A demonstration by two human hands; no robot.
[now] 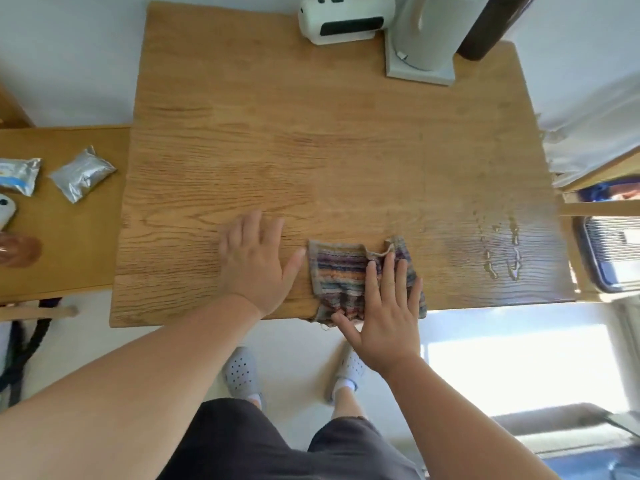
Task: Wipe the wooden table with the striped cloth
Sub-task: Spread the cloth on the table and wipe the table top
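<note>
The striped cloth [337,271] lies crumpled at the near edge of the wooden table [311,140], partly hanging over it. My right hand [388,317] presses flat on the cloth's right half, fingers spread. Just left of the cloth, my left hand [258,258] rests flat on the bare wood, fingers apart, its thumb almost touching the cloth's edge. Water droplets and streaks [502,251] glisten on the table's near right part.
A white device [344,19] and a white stand [420,46] sit at the table's far edge. A lower wooden bench [69,237] on the left carries two foil packets [81,174]. A dish rack [609,254] stands beyond the right edge.
</note>
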